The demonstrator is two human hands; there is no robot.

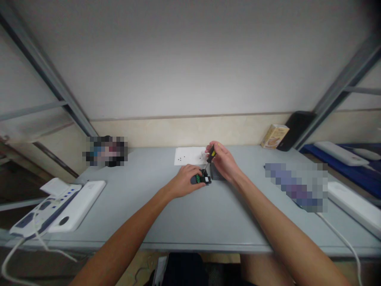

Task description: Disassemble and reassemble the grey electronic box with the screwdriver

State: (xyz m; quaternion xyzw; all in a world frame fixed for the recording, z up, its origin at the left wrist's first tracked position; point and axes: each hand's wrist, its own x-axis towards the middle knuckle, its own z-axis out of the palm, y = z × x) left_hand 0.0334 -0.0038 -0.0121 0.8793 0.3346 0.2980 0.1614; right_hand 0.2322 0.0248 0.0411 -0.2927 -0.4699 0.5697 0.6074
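Note:
My left hand (188, 180) is closed around a small black device with a green circuit board (198, 178), steadying it on the grey table. In my right hand (223, 159) is a screwdriver (211, 155) with a black and yellow handle, its shaft slanting down to the device. The tip seems to touch the device, though its exact contact point is too small to make out. A dark grey flat piece (217, 173) lies under my right hand, partly hidden by it. Behind both hands rests a white sheet of paper (184, 155) with several tiny dark bits on it.
On the left lie a power strip (44, 212) and a white box-shaped device (79, 208). A yellow carton (274, 136) and a black case (296, 129) lean at the back right. Blurred items sit on both sides. A white cable (339, 234) crosses the right front edge.

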